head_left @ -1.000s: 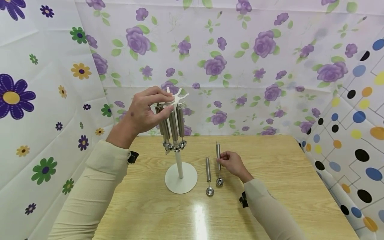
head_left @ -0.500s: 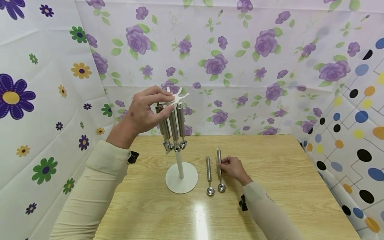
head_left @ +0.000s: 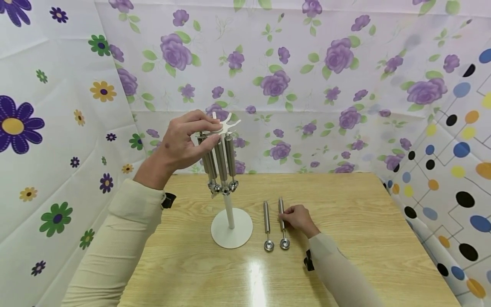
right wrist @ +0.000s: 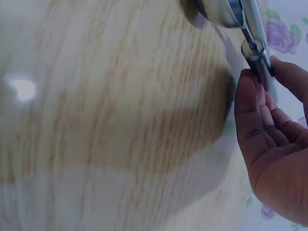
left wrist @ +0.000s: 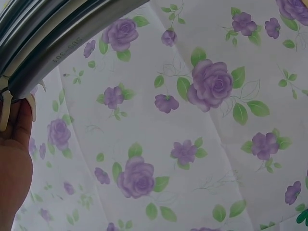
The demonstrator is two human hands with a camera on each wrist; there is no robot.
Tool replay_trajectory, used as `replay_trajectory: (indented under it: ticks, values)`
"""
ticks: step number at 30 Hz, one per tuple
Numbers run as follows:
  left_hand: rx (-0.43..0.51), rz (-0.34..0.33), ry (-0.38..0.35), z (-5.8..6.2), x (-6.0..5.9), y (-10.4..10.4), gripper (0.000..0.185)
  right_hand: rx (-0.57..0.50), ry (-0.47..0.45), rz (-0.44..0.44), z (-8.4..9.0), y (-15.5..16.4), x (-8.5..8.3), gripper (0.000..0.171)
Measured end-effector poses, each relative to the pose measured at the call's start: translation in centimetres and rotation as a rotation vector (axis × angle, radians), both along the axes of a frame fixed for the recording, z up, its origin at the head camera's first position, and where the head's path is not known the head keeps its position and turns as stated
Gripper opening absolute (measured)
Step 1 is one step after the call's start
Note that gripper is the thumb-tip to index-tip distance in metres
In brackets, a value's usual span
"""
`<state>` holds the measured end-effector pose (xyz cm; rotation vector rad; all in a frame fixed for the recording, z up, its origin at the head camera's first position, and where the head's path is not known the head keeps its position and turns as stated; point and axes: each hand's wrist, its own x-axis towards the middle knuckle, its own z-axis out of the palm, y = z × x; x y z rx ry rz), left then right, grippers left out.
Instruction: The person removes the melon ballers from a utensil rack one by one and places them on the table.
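In the head view my left hand grips the white forked top of a stand. Several steel melon ballers hang from it, small round bowls downward. On the right, thumb and fingers of my right hand pinch the tubular handle of another melon baller, its bowl toward me. Close to its left, a matching melon baller lies nearly parallel on the table. The right wrist view shows the pinched handle close over the wood. The left wrist view catches steel handles beside the left hand.
The stand's round white base rests on the wooden table, left of the two melon ballers. Flowered cloth hangs behind. A daisy-patterned cloth is at the left, a dotted one at the right.
My right hand has brought the pinched melon baller toward me, so it now lines up beside the other one. The left hand has stayed on the stand's top.
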<state>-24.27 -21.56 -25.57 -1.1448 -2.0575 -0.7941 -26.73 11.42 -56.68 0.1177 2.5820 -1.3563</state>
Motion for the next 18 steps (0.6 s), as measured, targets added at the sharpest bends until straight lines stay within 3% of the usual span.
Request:
replay_trajectory:
  ticks: [11,18]
  values:
    - [0.005,-0.030,0.053,-0.17,-0.40,-0.09,0.033,0.010,-0.045,0.014,-0.21,-0.34,-0.10,0.021]
    - [0.012,-0.028,0.049,-0.22,-0.59,-0.04,0.030,0.031,-0.031,0.034,-0.10,-0.25,-0.18,0.020]
